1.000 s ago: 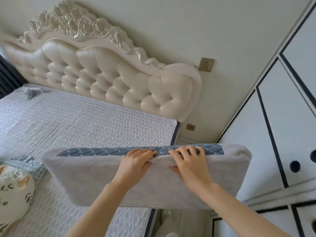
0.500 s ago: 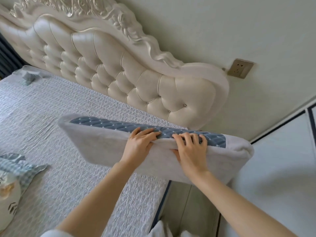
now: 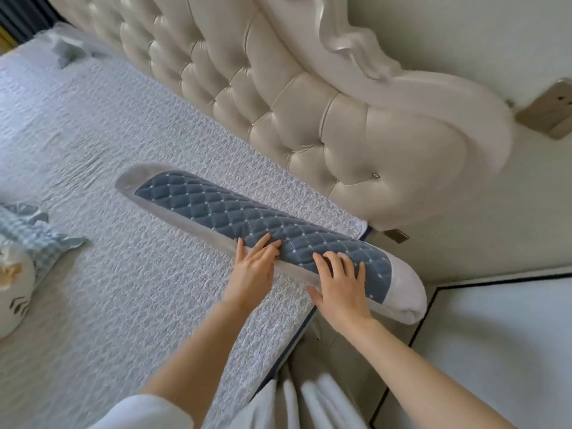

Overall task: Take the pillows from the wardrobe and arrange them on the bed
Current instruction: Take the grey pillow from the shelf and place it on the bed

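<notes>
At the head end of the bed (image 3: 102,156), near its right side edge: long pillow (image 3: 266,226), quilted blue top with grey border, lying slantwise on the textured cover just short of the tufted headboard (image 3: 309,97). One end points toward mid-bed; the other end overhangs the bed's right edge, above the gap beside the wardrobe (image 3: 495,329).

Left hand (image 3: 252,274) flat on the near long edge, fingers spread and resting on top, not curled round anything visible. Right hand (image 3: 342,291) likewise spread across the blue panel near the overhanging end, thumb low along the near side. Whether either thumb tucks under the pillow, cannot tell.

Step in hand, as judged: seating the pillow. To do it well, slide it toward mid-bed so the free end clears the edge, then swing it parallel to the headboard and press flat.

Open room: broad bare cover toward mid-bed and the foot. A printed cushion (image 3: 14,274) sits at the far left, well apart. The headboard limits travel on the far side.
</notes>
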### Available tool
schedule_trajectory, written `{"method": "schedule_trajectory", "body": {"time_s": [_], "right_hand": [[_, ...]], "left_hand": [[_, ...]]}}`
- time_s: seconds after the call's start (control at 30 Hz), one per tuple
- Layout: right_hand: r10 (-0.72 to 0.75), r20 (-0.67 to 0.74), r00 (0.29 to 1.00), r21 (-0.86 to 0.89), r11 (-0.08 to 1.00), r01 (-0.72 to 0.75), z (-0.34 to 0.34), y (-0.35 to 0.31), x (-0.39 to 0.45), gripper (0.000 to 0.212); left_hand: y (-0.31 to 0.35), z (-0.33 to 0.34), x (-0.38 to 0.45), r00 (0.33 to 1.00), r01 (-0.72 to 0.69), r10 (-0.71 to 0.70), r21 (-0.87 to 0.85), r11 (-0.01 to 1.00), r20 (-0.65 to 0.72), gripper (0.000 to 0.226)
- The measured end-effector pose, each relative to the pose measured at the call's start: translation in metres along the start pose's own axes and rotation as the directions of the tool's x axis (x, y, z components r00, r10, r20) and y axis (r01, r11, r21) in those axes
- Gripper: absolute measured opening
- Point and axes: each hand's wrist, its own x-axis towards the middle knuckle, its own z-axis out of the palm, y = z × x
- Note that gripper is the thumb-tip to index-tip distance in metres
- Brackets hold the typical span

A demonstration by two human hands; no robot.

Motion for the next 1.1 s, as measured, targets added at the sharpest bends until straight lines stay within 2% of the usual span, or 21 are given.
{"method": "schedule_trajectory", "body": {"time_s": [0.07, 0.1, 0.17, 0.27, 0.3, 0.37, 0.47, 0.53, 0.67, 0.73, 0.8, 0.9, 0.97, 1.1], "right_hand": [[-0.032, -0.063, 0.997, 0.056, 0.998, 0.036, -0.006, 0.007, 0.013, 0.058], [-0.048, -0.036, 0.998, 0.061, 0.997, 0.050, -0.009, 0.010, 0.020, 0.061], [-0.087, 0.090, 0.992, 0.060, 0.995, 0.081, -0.010, 0.014, 0.034, 0.072], [-0.160, 0.247, 0.956, 0.138, 0.982, 0.129, -0.004, 0.015, 0.047, 0.077], [-0.189, 0.264, 0.946, 0.182, 0.973, 0.144, -0.002, 0.014, 0.050, 0.072], [-0.227, 0.298, 0.927, 0.241, 0.958, 0.157, 0.004, 0.013, 0.057, 0.064], [-0.209, 0.405, 0.890, 0.203, 0.970, 0.135, 0.017, 0.009, 0.067, 0.062], [-0.187, 0.489, 0.852, 0.148, 0.980, 0.130, 0.028, 0.007, 0.073, 0.063], [-0.159, 0.564, 0.810, 0.105, 0.987, 0.120, 0.055, 0.000, 0.080, 0.063], [-0.149, 0.544, 0.826, 0.082, 0.989, 0.124, 0.067, -0.006, 0.083, 0.063], [-0.147, 0.512, 0.846, 0.073, 0.989, 0.127, 0.078, -0.013, 0.086, 0.062], [-0.132, 0.480, 0.868, 0.063, 0.991, 0.116, 0.093, -0.017, 0.096, 0.061], [-0.111, 0.458, 0.882, 0.018, 0.993, 0.115, 0.102, -0.020, 0.104, 0.061], [-0.121, 0.385, 0.915, -0.067, 0.985, 0.159, 0.113, -0.032, 0.116, 0.061]], "left_hand": [[0.006, 0.000, 0.005, 0.992, 0.123, -0.123, -0.035, 0.992, 0.007, 0.038], [0.009, 0.000, 0.007, 0.975, 0.220, -0.220, -0.065, 0.973, 0.004, 0.039], [0.018, 0.000, 0.011, 0.908, 0.415, -0.419, -0.112, 0.903, -0.017, 0.041], [0.031, 0.011, 0.012, 0.803, 0.595, -0.596, 0.027, 0.803, 0.000, 0.057], [0.035, 0.017, 0.012, 0.762, 0.644, -0.647, 0.085, 0.760, 0.015, 0.061], [0.041, 0.028, 0.009, 0.636, 0.758, -0.769, 0.136, 0.639, 0.065, 0.068], [0.036, 0.042, -0.002, 0.437, 0.893, -0.889, 0.051, 0.447, 0.138, 0.073], [0.026, 0.049, -0.020, 0.369, 0.928, -0.915, -0.015, 0.372, 0.162, 0.075], [0.009, 0.067, -0.063, 0.362, 0.928, -0.923, -0.140, 0.344, 0.130, 0.077], [0.005, 0.076, -0.074, 0.357, 0.921, -0.931, -0.198, 0.336, 0.081, 0.074], [0.001, 0.085, -0.081, 0.311, 0.916, -0.949, -0.281, 0.287, 0.043, 0.068], [-0.013, 0.095, -0.092, 0.188, 0.869, -0.979, -0.478, 0.128, 0.082, 0.070], [-0.029, 0.099, -0.102, 0.134, 0.824, -0.980, -0.566, 0.029, 0.146, 0.078], [-0.054, 0.112, -0.123, 0.144, 0.803, -0.965, -0.596, -0.015, 0.219, 0.085]]}}
